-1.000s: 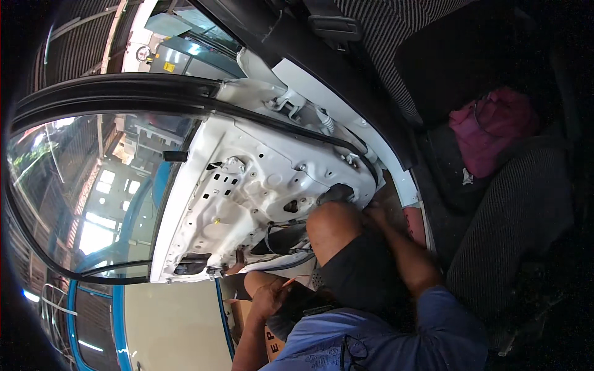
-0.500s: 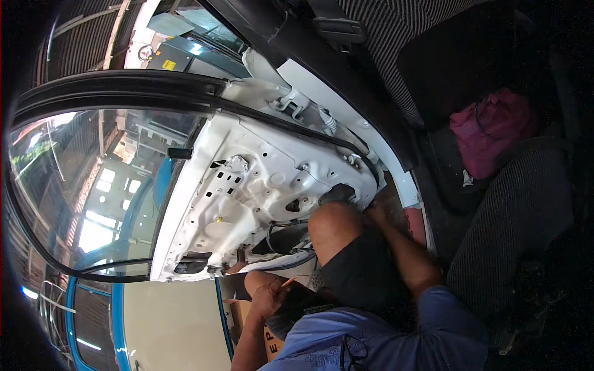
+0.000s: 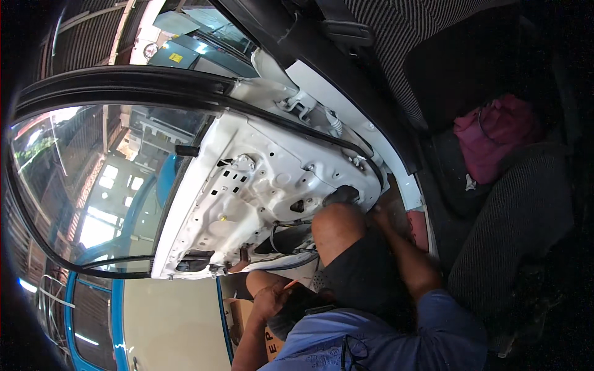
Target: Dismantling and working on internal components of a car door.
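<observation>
A stripped white car door panel [image 3: 266, 179] stands open in front of me, its holes and inner cavities exposed. My left hand [image 3: 269, 301] rests by my left knee, closed round a thin orange stick-like thing [image 3: 291, 284] whose kind I cannot make out. Beyond my raised right knee [image 3: 337, 227], my right hand [image 3: 380, 217] reaches down near the door's hinge-side lower corner. The knee and shadow hide most of its fingers, so what it touches does not show. A dark cable [image 3: 273, 238] loops out of the door's lower opening.
Window glass [image 3: 93, 179] in a black frame [image 3: 124, 83] extends left from the door. At right are a striped car seat [image 3: 507, 247] and a magenta cloth bundle [image 3: 498, 136]. A cardboard box [image 3: 272, 346] lies below my left arm. A beige-and-blue vehicle [image 3: 173, 321] stands behind.
The view has shifted slightly, so the door and seat sit a little further right. Both hands keep nearly the same places, the left still holding the orange thing.
</observation>
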{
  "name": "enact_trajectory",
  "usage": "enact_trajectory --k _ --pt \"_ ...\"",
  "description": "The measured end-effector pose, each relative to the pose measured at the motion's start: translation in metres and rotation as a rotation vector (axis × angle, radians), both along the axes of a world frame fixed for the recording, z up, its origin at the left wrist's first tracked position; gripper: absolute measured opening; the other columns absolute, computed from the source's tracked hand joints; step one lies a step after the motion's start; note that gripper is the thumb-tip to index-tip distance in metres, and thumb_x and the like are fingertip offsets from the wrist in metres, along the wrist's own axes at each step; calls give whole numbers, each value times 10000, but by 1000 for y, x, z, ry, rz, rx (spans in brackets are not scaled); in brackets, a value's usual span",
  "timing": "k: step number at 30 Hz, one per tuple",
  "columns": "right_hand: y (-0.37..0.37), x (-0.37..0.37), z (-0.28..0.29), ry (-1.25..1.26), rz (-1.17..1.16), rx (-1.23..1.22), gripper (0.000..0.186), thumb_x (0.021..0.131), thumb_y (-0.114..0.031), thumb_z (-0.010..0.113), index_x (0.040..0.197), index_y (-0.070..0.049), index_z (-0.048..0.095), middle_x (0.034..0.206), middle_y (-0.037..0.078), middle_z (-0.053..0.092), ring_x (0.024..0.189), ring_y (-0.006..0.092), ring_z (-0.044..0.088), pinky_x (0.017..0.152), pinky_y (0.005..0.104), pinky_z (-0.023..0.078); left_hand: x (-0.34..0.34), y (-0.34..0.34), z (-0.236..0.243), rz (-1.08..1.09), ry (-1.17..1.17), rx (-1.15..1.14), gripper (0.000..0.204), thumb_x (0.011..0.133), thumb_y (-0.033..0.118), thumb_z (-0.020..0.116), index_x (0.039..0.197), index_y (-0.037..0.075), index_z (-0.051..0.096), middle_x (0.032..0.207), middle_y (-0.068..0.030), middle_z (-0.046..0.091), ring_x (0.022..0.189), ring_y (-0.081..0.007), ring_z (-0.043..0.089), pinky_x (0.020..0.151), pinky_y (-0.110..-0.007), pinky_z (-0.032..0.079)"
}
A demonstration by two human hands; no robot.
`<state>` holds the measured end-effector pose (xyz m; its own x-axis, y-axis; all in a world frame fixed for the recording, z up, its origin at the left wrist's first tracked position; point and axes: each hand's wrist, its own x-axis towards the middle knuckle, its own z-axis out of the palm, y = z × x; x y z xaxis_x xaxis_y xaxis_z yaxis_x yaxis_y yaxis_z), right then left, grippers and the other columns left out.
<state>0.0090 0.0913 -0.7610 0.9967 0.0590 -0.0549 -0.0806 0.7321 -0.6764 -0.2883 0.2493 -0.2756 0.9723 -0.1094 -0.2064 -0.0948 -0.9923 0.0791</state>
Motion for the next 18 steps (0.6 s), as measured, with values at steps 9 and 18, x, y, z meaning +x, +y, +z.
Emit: enact_trajectory --k 9,18 --pt "-34 -24 59 116 220 25 480 863 -65 627 1342 -45 606 1288 101 652 1094 230 617 938 335 483 -2 -4 1 -10 13 13 292 922 228 632 1173 80 658 933 -163 717 775 -387 659 683 -428 502" --pt "-16 -20 16 82 279 73 460 922 -143 584 1374 -56 570 1268 101 640 1084 231 606 943 331 470 -8 3 -8 74 101 58 271 912 224 644 1129 63 670 919 -178 714 741 -386 646 664 -427 492"
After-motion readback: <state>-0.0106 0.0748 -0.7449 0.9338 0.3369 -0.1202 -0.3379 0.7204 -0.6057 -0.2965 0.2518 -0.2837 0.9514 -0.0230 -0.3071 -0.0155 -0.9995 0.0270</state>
